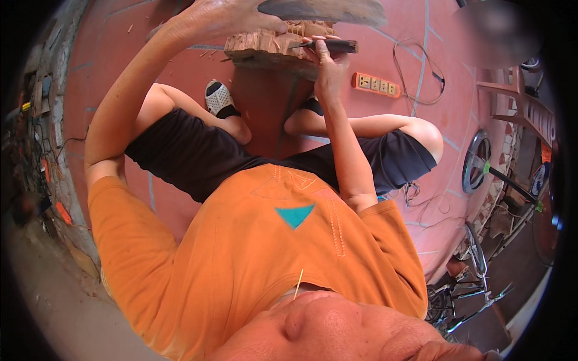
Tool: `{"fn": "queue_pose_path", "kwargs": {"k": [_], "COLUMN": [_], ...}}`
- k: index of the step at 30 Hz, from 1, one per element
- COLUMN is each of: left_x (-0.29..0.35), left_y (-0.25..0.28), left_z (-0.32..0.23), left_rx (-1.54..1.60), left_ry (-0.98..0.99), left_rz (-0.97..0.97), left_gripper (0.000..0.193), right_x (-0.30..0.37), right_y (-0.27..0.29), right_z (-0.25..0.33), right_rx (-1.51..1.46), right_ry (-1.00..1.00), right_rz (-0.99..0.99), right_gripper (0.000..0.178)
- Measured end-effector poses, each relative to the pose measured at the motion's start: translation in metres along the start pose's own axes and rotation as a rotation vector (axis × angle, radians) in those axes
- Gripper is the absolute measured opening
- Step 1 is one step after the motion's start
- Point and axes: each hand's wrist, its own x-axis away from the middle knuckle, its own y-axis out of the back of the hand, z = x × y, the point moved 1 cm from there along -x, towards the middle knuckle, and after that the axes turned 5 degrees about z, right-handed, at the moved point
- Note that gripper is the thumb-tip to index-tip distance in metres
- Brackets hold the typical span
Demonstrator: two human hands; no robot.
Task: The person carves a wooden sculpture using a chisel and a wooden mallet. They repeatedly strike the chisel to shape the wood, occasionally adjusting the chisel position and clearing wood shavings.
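Clearly carving is under way: the right hand [328, 63] pinches a dark-handled chisel [328, 46] against a rough wood block [271, 48] on the red floor [373, 18] between the feet, while the left hand [226, 17], fingers pressed together, grips a flat mallet [325, 10] above. Next seemingly calls for a controlled strike. No packages show; an orange power strip [376, 84] lies just right.

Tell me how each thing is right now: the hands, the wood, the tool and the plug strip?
left hand: closed around a dark flat tool, raised over the wood.
right hand: gripping the chisel, resting against the wood.
chisel: lying level, tip on the carving.
wood block: rough, partly carved, on the red floor between the feet.
power strip: flat on the floor; nothing visibly plugged in.
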Motion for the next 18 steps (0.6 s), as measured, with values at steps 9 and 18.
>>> {"fn": "queue_pose_path", "kwargs": {"k": [9,18], "left_x": [0.002,-0.003], "left_y": [0.001,0.011], "left_z": [-0.012,-0.012], "left_rx": [0.220,-0.041], "left_ry": [-0.178,-0.087], "left_rz": [-0.125,0.062], "left_gripper": [0.063,0.058], "right_x": [-0.004,-0.014], "right_y": [-0.010,-0.015], "right_z": [-0.010,-0.002], "right_rx": [0.282,0.239], "right_ry": [0.218,0.140], "right_rz": [0.091,0.124], "right_gripper": [0.025,0.021]}}
